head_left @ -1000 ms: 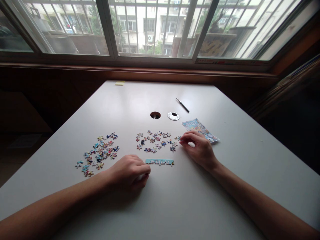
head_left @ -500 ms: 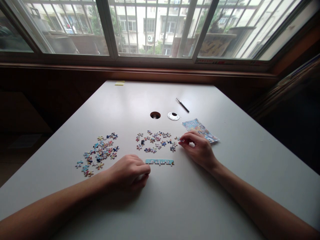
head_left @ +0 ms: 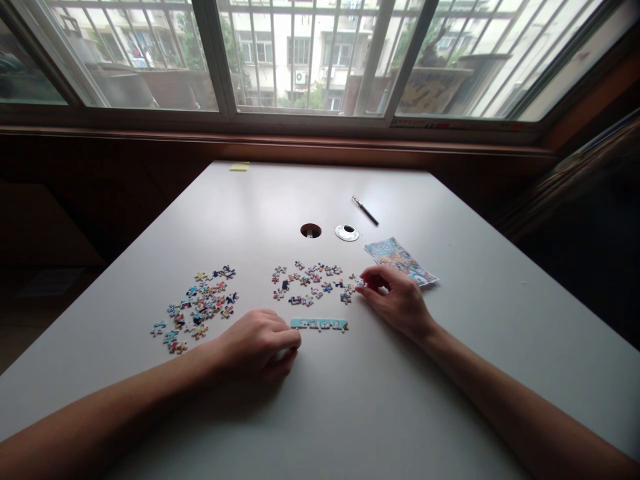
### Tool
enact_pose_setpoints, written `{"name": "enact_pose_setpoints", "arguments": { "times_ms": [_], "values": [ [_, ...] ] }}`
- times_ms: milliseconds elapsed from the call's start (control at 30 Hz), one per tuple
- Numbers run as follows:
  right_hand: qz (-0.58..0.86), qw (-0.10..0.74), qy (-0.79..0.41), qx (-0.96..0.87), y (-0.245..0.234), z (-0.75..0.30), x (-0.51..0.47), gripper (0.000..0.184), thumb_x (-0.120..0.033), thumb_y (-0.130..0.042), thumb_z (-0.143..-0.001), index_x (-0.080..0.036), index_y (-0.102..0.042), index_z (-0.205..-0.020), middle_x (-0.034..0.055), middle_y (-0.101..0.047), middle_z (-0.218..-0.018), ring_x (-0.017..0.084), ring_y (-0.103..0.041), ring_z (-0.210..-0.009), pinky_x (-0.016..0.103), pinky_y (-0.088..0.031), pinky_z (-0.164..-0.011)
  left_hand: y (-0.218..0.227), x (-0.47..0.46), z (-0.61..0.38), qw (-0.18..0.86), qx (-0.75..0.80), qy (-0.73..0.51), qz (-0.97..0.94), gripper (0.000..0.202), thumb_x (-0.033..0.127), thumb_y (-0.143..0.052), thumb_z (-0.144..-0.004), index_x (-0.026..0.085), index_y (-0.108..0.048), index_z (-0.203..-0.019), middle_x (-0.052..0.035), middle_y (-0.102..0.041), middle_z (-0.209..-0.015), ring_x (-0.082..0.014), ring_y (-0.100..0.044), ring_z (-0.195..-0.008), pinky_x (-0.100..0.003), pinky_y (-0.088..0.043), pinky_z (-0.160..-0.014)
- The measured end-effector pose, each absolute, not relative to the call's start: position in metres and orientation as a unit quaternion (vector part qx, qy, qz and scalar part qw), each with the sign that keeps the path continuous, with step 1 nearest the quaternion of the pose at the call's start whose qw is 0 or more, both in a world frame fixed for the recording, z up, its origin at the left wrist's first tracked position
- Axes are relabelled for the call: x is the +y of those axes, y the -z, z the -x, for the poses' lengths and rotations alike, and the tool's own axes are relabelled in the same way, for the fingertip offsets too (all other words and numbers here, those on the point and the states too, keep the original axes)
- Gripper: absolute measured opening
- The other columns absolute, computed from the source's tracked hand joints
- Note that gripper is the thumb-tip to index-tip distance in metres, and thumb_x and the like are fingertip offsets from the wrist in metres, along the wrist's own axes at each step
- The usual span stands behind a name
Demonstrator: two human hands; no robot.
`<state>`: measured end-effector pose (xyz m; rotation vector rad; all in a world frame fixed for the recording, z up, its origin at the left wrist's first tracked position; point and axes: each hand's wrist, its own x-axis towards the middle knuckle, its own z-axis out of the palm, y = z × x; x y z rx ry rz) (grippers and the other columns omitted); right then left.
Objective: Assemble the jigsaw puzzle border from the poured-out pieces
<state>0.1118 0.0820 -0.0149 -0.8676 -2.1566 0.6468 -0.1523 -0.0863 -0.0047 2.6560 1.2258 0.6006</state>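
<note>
R fingers point(head_left: 376, 272) slightly apart, L fingers point(head_left: 286, 340) curled, grips unclear; white tbl point(head_left: 360, 400) by window point(head_left: 310, 60).

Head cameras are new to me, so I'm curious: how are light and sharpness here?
Head view throughout: the window is bright and washed out, the table has a sheen toward its far edge, shadow lies below the left hand, and details on the puzzle pieces are too small to read.

Passage is unhindered along the right edge of the desk point(head_left: 500, 293), but obstructed toward the left by jigsaw pieces point(head_left: 206, 304).
</note>
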Motion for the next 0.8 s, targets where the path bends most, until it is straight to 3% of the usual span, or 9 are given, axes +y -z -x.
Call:
{"name": "enact_pose_setpoints", "arguments": {
  "times_ms": [800],
  "values": [
    [0.345, 0.368, -0.249, -0.827, 0.0128, -0.1109, 0.0806, 0.012, -0.03, -0.066, -0.085, -0.021, -0.063, -0.093, 0.0041, -0.063, -0.083, 0.018, -0.061, -0.072, 0.034, -0.055, -0.066, 0.0035, -0.0859, 0.1519, 0.069, 0.406, -0.212, -0.886, 0.008, 0.018, -0.05, -0.084, 0.02, -0.052, -0.078, 0.0016, -0.057, -0.062, -0.012, -0.051, -0.054, -0.027, -0.043, -0.062]
  ]
}}
